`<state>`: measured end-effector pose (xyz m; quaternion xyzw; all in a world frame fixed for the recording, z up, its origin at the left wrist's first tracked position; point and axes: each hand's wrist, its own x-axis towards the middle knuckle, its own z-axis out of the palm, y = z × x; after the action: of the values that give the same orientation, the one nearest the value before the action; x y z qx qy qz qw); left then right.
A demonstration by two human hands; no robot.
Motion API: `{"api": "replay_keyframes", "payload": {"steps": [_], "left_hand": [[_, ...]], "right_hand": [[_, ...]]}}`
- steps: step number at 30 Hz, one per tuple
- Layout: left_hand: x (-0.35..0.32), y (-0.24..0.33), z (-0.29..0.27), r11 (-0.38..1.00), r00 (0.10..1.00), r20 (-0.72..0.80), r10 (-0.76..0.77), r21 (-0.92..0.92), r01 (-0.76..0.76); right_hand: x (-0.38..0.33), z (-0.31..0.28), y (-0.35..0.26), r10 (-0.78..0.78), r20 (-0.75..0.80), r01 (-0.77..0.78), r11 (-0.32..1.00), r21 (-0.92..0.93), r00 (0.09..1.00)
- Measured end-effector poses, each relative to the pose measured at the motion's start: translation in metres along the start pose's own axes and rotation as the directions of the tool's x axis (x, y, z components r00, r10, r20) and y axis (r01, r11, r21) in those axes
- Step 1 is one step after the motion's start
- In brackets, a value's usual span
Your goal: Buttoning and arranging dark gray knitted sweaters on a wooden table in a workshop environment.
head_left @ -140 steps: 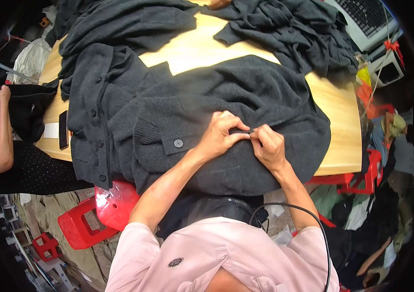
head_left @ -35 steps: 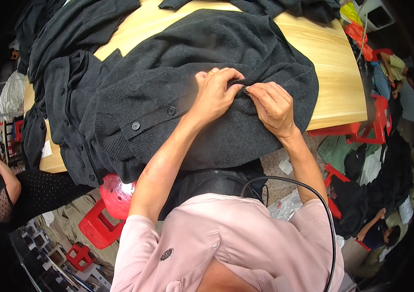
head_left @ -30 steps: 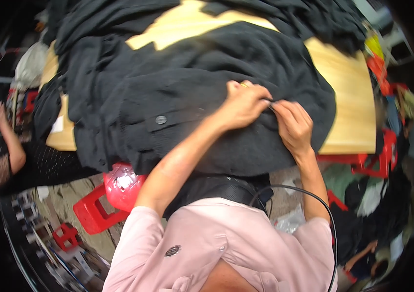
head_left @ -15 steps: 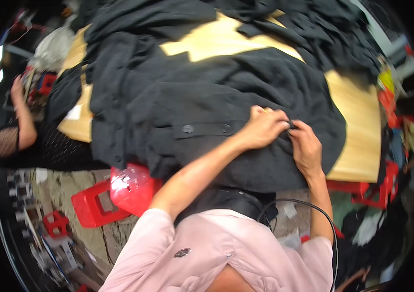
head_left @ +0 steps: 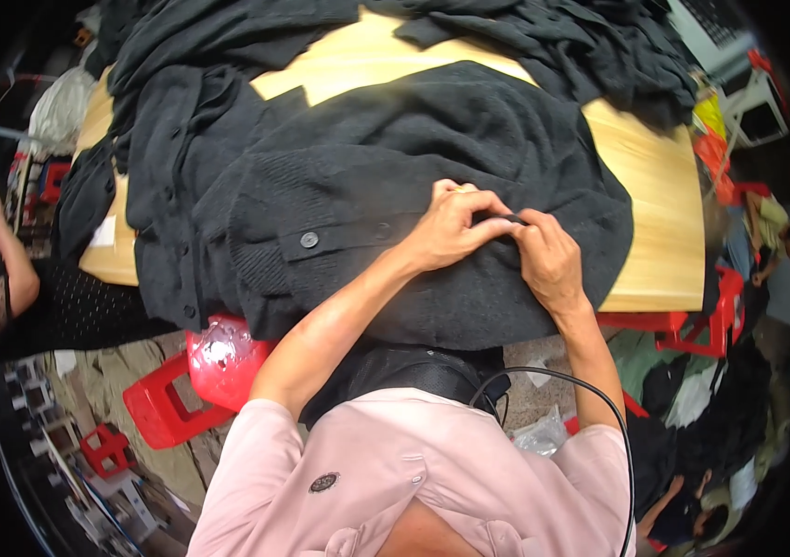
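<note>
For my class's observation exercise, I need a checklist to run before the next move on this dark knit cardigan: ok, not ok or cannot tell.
1. Left hand pinching the dark knit cardigan: ok.
2. Right hand pinching beside the left fingertips: ok.
3. Round button on the placket in plain view: ok.
4. Detail between the fingertips visible: cannot tell; fingers cover it.
5. Cardigan wholly on the wooden table: not ok; it overhangs the near edge.

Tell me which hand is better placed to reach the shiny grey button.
Probably the left hand: it is nearer the shiny grey button, while the right hand sits farther off. Both pinch the dark garment, so neither is free.
</note>
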<state>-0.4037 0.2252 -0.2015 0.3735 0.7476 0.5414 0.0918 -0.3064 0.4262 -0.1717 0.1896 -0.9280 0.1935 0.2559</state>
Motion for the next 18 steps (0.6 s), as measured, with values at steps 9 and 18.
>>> {"api": "replay_keyframes", "payload": {"steps": [9, 18], "left_hand": [[-0.006, 0.003, 0.002, 0.995, 0.998, -0.029, -0.064, 0.077, 0.066], [-0.005, -0.005, 0.006, 0.994, 0.997, -0.063, 0.053, 0.095, -0.047]], "right_hand": [[0.008, -0.019, 0.005, 0.109, 0.228, -0.187, 0.915, 0.358, 0.968], [0.006, -0.010, 0.008, 0.248, 0.193, -0.301, 0.892, 0.338, 0.950]]}}
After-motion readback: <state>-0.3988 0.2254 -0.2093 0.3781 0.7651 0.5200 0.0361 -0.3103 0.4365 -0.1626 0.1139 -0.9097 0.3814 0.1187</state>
